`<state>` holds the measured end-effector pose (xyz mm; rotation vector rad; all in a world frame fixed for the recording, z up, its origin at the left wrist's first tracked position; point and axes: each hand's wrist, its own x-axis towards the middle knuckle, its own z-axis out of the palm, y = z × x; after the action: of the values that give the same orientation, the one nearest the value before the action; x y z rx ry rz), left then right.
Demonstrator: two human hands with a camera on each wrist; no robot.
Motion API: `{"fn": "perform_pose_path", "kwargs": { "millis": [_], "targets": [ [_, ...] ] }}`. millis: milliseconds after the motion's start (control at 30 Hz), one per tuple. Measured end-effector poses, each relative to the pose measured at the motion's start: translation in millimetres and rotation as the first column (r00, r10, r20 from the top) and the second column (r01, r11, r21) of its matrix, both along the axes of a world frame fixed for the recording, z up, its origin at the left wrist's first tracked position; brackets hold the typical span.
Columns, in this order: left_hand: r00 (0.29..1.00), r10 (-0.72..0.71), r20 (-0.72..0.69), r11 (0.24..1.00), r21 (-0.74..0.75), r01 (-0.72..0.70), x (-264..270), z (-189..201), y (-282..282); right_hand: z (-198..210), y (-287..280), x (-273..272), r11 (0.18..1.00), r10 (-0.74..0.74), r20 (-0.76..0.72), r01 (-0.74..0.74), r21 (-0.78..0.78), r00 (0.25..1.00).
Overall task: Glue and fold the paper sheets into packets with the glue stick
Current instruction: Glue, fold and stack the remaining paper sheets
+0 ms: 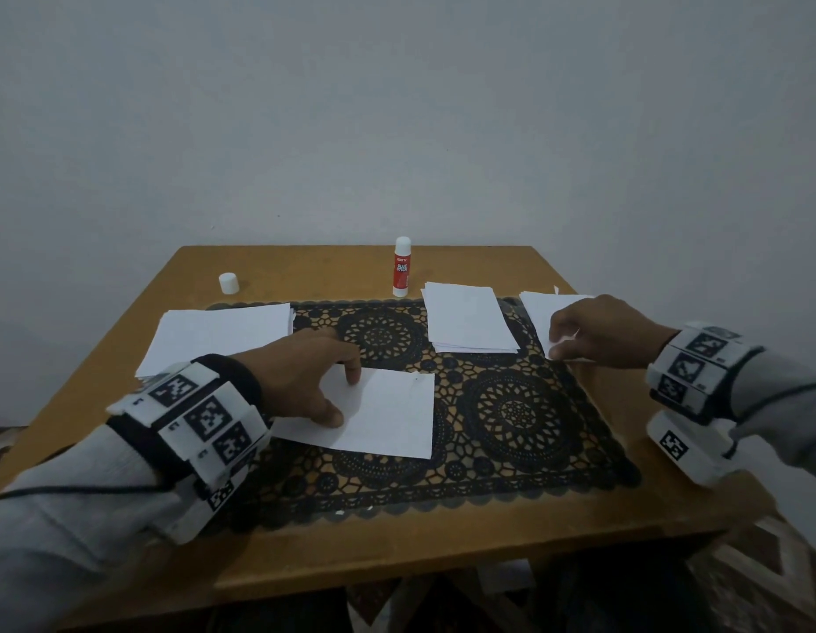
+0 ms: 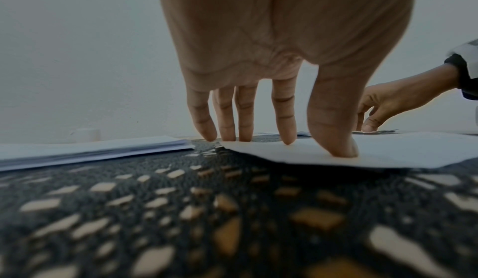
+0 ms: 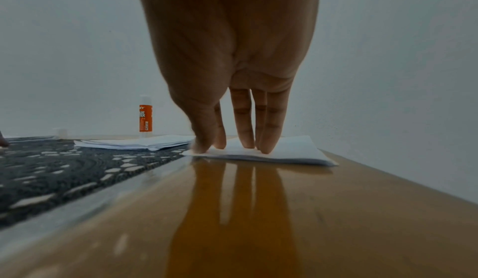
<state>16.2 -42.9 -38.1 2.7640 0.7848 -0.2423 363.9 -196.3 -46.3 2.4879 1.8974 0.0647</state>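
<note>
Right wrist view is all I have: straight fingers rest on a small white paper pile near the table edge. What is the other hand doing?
Observer: The left hand presses thumb and forefinger on a single white paper sheet lying on the black lace mat.
Operator: Is there more paper beyond my left border?
Observer: Yes, a stack of larger white sheets lies at the mat's left end, partly on the wood, behind the left wrist.
</note>
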Motion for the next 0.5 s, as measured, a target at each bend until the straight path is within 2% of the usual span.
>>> {"fn": "perform_pose_path", "kwargs": {
  "millis": [300,500],
  "targets": [
    [1.000,0.007,0.000,1.000,-0.002,-0.007,0.1,0.6,-0.9,0.8,0.4,-5.3,0.999,-0.019,0.016,0.018,0.031,1.000],
    [1.000,0.002,-0.004,1.000,-0.008,-0.002,0.1,0.9,-1.1,7.3,-0.1,-8.1,0.999,-0.017,0.009,0.017,-0.043,1.000]
  ]
}}
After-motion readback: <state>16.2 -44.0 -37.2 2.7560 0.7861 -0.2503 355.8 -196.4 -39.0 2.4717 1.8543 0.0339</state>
